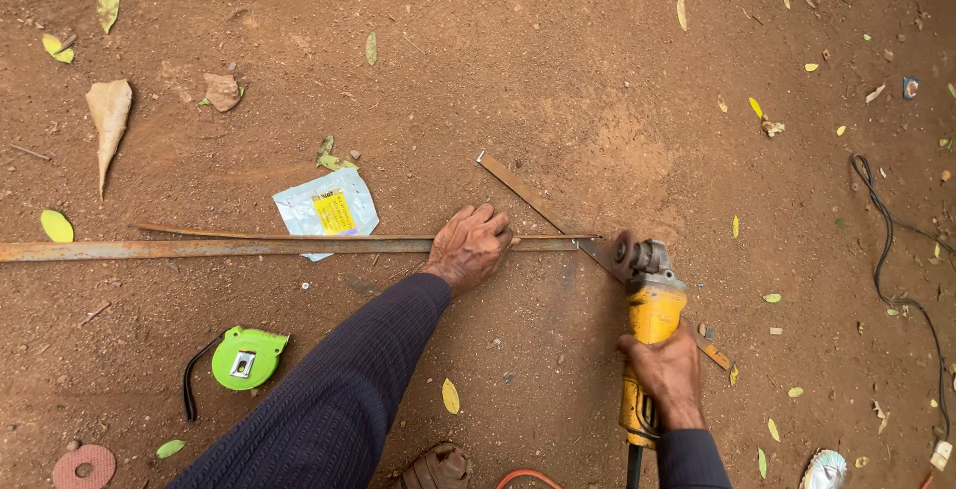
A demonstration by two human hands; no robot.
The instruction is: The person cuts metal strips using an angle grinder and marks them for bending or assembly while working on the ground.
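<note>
Rusty flat steel bar [199, 248] lies on dirt ground [558, 71], pinned flat under my open left hand [468, 247]. Right hand [665, 374] is clenched around yellow angle grinder [647, 325], disc at bar's end: cutting step. Next: steady pressure, bar kept immobile.

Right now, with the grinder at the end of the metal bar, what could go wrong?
1. The left hand presses the long rusty flat metal bar close to the disc of the yellow angle grinder; a slip could cut fingers.
2. The right hand alone has a grip on the grinder, so a kickback may twist it.
3. The black cable on the ground could snag.
</note>
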